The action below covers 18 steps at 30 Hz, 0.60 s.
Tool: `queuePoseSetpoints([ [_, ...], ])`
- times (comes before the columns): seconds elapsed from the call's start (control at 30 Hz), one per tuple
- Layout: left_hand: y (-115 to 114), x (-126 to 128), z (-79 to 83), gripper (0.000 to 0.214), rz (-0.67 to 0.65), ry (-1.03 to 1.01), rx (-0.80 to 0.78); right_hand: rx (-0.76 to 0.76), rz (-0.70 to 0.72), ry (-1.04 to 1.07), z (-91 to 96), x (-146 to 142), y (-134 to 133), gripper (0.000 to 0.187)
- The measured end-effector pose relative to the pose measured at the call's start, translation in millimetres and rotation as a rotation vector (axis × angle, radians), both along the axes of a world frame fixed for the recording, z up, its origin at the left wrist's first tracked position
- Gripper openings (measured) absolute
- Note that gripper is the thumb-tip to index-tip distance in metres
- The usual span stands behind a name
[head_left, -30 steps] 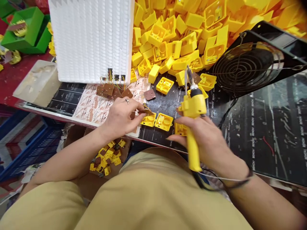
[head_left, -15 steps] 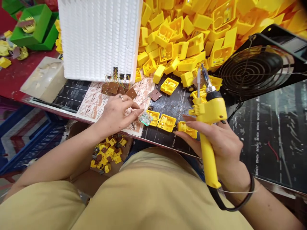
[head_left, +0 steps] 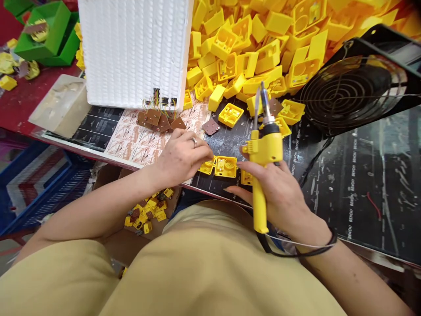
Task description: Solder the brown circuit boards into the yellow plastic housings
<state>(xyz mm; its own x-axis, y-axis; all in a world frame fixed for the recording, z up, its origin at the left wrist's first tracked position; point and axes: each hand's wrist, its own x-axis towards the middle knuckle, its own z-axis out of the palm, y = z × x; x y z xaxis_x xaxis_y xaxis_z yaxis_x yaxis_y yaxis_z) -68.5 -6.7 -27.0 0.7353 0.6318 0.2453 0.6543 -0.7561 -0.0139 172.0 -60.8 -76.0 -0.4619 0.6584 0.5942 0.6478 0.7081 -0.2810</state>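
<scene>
**Left hand at a small housing, right hand gripping the soldering gun**

My left hand [head_left: 182,156] is curled over, fingertips bunched on the nearest yellow housing [head_left: 207,166] at the table [head_left: 362,175] edge. I cannot tell whether they pinch it or only press on it, since my fingers hide the contact. My right hand [head_left: 279,197] is wrapped firmly round the grip of the yellow soldering gun [head_left: 266,147], thumb near its body. The tip points up and away from me, well clear of the work.

As I judge it, this is the seating step: the housing is being steadied or filled, and no soldering is under way. Work on it with the tip would call for tilting the gun down to the housing while my left fingers stay out of its way. A second housing [head_left: 226,166] sits touching the first, between my hands, and a third [head_left: 246,177] lies just under my right thumb.

Beyond my left hand, brown circuit boards [head_left: 158,120] with wires lie against a white foam block [head_left: 131,48]. Beyond my right hand is a heap of yellow housings [head_left: 263,35], with a black fan [head_left: 348,92] to its right.

Below my left forearm, an open cardboard box [head_left: 108,180] holds small yellow housings mixed with brown boards. Far off to the left, a green bin [head_left: 49,30] holds a yellowish part. A blue crate [head_left: 33,184] sits left of my arm, and I cannot make out its contents.
</scene>
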Motion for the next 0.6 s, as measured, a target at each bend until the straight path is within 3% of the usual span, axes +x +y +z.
queuePoseSetpoints([
  [0.13,-5.2,1.3,-6.0,0.021,-0.141,-0.024,0.072,0.014,-0.035,-0.063,-2.8,-19.7,6.7,0.028],
  [0.33,-2.4,12.1,-8.9,0.018,-0.02,0.055,-0.078,0.039,-0.178,-0.052,-2.9,-25.4,4.9,0.034],
  [0.5,-2.1,13.6,0.0,0.02,-0.024,0.128,-0.161,0.056,-0.096,0.173,27.8,8.0,-15.2,0.029],
  [0.6,-2.0,15.6,2.8,0.018,0.028,0.119,-0.199,-0.099,0.024,0.147,48.5,36.0,-37.9,0.032],
])
